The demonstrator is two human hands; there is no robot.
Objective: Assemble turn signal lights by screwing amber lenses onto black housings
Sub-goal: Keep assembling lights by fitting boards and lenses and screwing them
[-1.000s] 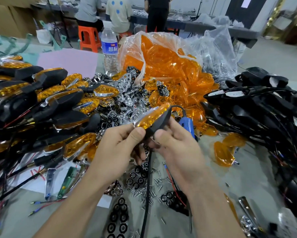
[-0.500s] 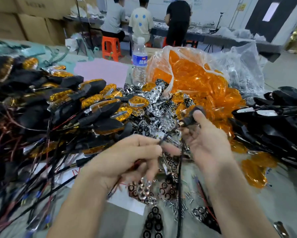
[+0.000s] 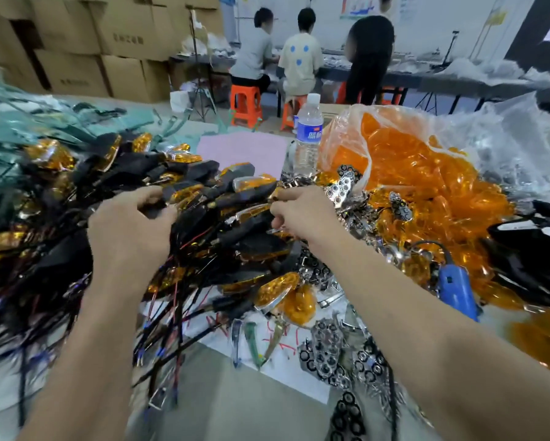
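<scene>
The left hand [image 3: 130, 232] curls its fingers round a black stem [image 3: 154, 211] on top of the pile of finished lights [image 3: 108, 173], while the right hand [image 3: 299, 214] pinches the tip of a light [image 3: 251, 213] at the pile's right edge. Beyond the right hand sits the bag of amber lenses [image 3: 426, 173]; a blue screwdriver [image 3: 456, 291] lies nearer, with bare housings [image 3: 528, 237] far right.
</scene>
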